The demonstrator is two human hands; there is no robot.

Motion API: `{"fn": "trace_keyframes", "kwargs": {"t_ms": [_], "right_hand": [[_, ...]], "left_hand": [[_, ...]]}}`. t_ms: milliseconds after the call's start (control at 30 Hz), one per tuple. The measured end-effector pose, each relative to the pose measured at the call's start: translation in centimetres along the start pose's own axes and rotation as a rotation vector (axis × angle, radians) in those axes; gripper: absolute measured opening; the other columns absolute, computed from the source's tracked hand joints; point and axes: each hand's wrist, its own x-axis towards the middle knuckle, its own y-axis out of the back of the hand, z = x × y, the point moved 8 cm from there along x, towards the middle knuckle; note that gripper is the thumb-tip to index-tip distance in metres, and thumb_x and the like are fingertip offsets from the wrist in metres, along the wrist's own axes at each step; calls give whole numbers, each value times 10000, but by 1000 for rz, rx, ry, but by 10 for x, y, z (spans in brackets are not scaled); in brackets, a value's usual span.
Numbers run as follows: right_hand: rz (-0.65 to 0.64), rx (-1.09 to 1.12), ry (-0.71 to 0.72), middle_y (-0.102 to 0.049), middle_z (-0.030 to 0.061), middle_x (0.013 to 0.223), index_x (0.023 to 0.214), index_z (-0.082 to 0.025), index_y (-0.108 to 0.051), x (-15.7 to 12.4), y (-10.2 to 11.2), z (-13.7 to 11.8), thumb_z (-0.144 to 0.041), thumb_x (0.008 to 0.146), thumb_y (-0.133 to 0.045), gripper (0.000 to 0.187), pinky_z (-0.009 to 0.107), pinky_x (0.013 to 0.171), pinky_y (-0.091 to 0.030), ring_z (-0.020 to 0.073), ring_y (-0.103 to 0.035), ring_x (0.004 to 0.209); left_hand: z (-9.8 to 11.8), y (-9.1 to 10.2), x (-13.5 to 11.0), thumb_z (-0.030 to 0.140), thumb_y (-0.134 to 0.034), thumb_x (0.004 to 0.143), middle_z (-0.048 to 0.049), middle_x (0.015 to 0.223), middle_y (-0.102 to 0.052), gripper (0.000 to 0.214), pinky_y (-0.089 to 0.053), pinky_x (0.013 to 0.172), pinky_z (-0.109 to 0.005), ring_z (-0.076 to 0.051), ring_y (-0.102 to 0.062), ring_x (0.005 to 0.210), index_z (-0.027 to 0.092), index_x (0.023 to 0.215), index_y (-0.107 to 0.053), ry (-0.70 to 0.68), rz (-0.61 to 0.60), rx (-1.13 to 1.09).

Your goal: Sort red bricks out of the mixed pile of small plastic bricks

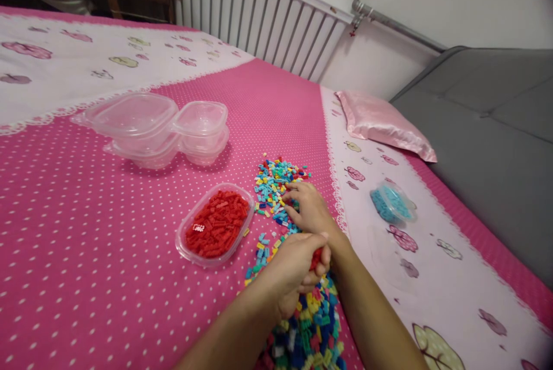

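Observation:
My left hand (294, 269) is closed in a loose fist, with red building bricks (316, 258) showing between thumb and fingers. It hovers above a long pile of mixed coloured bricks (302, 332). Just beyond it, my right hand (309, 207) has its fingers apart, fingertips touching the far part of the pile (276, 177). Whether a brick lies under those fingertips is hidden. Left of the pile sits a clear plastic tub (181, 246) full of red bricks, a small white piece (199, 227) lying on them.
Stacked clear containers (151, 122) stand at the back left on the pink dotted bedspread (108, 278). To the right is a clear tub of blue bricks (391, 203), with a clear lid (391, 257) near it. A pink pillow (384, 119) lies by the grey headboard (488, 122).

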Motion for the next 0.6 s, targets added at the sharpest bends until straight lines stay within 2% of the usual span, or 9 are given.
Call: {"fn": "trace_keyframes", "kwargs": {"t_ms": [200, 367, 600], "right_hand": [[58, 64, 7, -601, 95, 1084, 802, -192, -630, 0, 3, 3, -157, 706, -582, 113, 413, 937, -376, 245, -493, 1079], [83, 64, 17, -636, 65, 918, 763, -190, -601, 1, 10, 1, -150, 671, -572, 104, 382, 890, -381, 237, -528, 965], [73, 19, -93, -648, 27, 768, 727, -197, -607, 1, 15, 1, -193, 694, -579, 44, 334, 773, -386, 204, -548, 791]], "left_hand": [[0, 1, -1, 362, -435, 806, 61, 421, -353, 333, -23, 360, -204, -3, -160, 289, 163, 540, -429, 5, 8, -7], [0, 2, -1, 347, -430, 814, 61, 428, -358, 323, -30, 363, -202, -3, -171, 290, 160, 551, -430, 21, 27, -27], [-1, 4, 0, 384, -466, 796, 67, 434, -367, 325, -36, 369, -191, 2, -174, 298, 158, 564, -440, 31, 42, -38]]}}
